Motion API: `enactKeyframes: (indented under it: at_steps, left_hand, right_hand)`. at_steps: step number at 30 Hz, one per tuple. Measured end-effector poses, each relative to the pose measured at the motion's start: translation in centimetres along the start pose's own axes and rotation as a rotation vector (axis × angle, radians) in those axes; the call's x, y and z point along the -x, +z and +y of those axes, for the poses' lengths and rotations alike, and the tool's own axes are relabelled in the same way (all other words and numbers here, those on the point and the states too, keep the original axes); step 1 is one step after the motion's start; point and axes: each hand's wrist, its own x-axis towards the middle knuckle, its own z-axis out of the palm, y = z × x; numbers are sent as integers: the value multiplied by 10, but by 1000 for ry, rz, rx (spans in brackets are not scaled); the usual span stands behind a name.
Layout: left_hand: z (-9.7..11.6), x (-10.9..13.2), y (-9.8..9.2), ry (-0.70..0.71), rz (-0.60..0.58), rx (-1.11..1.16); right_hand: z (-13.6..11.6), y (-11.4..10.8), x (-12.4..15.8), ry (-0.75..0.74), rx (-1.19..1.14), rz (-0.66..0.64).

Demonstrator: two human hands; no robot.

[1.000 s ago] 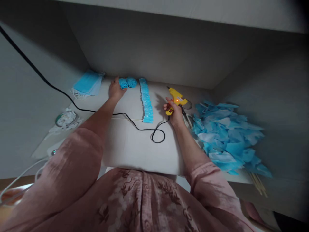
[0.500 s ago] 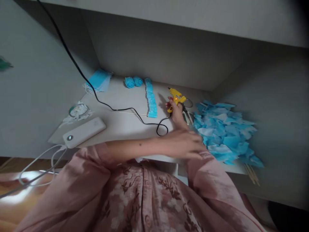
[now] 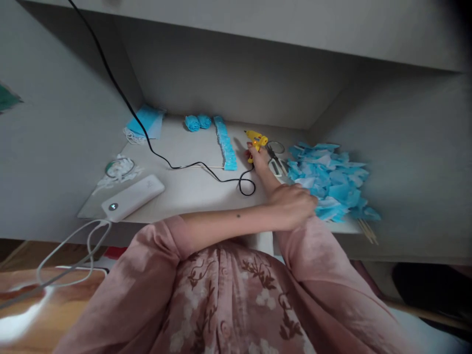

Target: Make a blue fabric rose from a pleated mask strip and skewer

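Observation:
My right hand [image 3: 258,160] is wrapped round the handle of a yellow glue gun [image 3: 255,139] at the back of the white desk [image 3: 191,191]; its black cord [image 3: 206,169] loops across the desk. My left hand [image 3: 295,204] has crossed over my right forearm and rests, fingers curled, at the near edge of a heap of blue fabric pieces [image 3: 328,177]. I cannot see whether it holds a piece. A strip of stacked blue pieces [image 3: 225,145] and two blue rolled rosettes [image 3: 197,122] lie to the left of the glue gun.
Small scissors [image 3: 275,160] lie beside the gun. Blue face masks [image 3: 145,123] sit in the back left corner, with white elastic scraps [image 3: 118,169] and a white power bank [image 3: 132,196] at the left. Wooden sticks [image 3: 367,228] poke out at the desk's right edge. Walls enclose the desk.
My left hand left the blue rosettes at the back, swung across my body and settled at the heap of blue pieces. My right hand kept hold of the glue gun. The camera tilted back.

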Motion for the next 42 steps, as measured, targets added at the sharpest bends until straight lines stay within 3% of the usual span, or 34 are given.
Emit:
enactKeyframes:
  at_steps: [2, 5, 9, 13, 16, 24, 27, 33, 37, 42]
  left_hand:
    - [19, 7, -11, 63, -86, 26]
    - [58, 26, -29, 384, -170, 151]
    - [86, 54, -40, 435, -50, 215]
    - [70, 60, -35, 307, 71, 229]
    - [56, 56, -34, 189, 85, 197]
    - [70, 49, -49, 220, -69, 231]
    - [64, 39, -48, 280, -142, 275]
    - [40, 30, -37, 255, -15, 135]
    - [45, 35, -35, 408, -20, 196]
    - [43, 18, -36, 420, -47, 244]
  right_hand:
    - [0, 0, -2, 6, -6, -2]
    - [2, 1, -4, 6, -16, 3]
    - [5, 0, -7, -30, -11, -4]
    - [6, -2, -8, -42, -11, -6]
    - [6, -1, -9, -27, -21, -8]
    - [0, 3, -2, -27, 70, -8]
    - [-1, 2, -1, -24, 70, -9]
    - [-2, 1, -1, -8, 46, -3]
    - [0, 0, -1, -12, 50, -40]
    - [1, -2, 0, -6, -8, -65]
